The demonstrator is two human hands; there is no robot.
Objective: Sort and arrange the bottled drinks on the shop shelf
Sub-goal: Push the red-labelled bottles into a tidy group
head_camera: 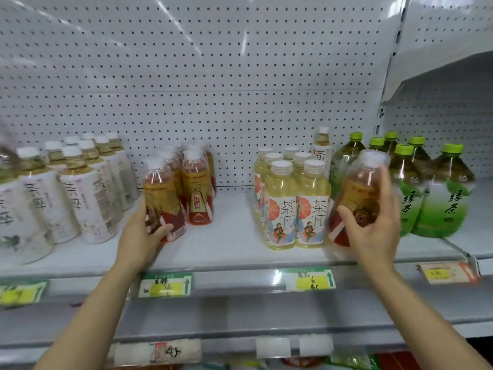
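My left hand [145, 233] grips an orange drink bottle [160, 193] with a red and gold label, standing at the front of a group of the same bottles [198, 193] left of centre on the white shelf [229, 236]. My right hand [373, 222] holds a second orange bottle [357, 193], tilted and blurred, in front of the green tea bottles [440, 198]. Between my hands stand several pale yellow tea bottles [296, 209] with white caps.
White-labelled tea bottles [66, 190] crowd the shelf's left end. A bare gap of shelf lies between the orange and yellow groups. Price tags [165, 285] line the shelf's front edge. A pegboard back wall [213, 76] rises behind; another shelf lies below.
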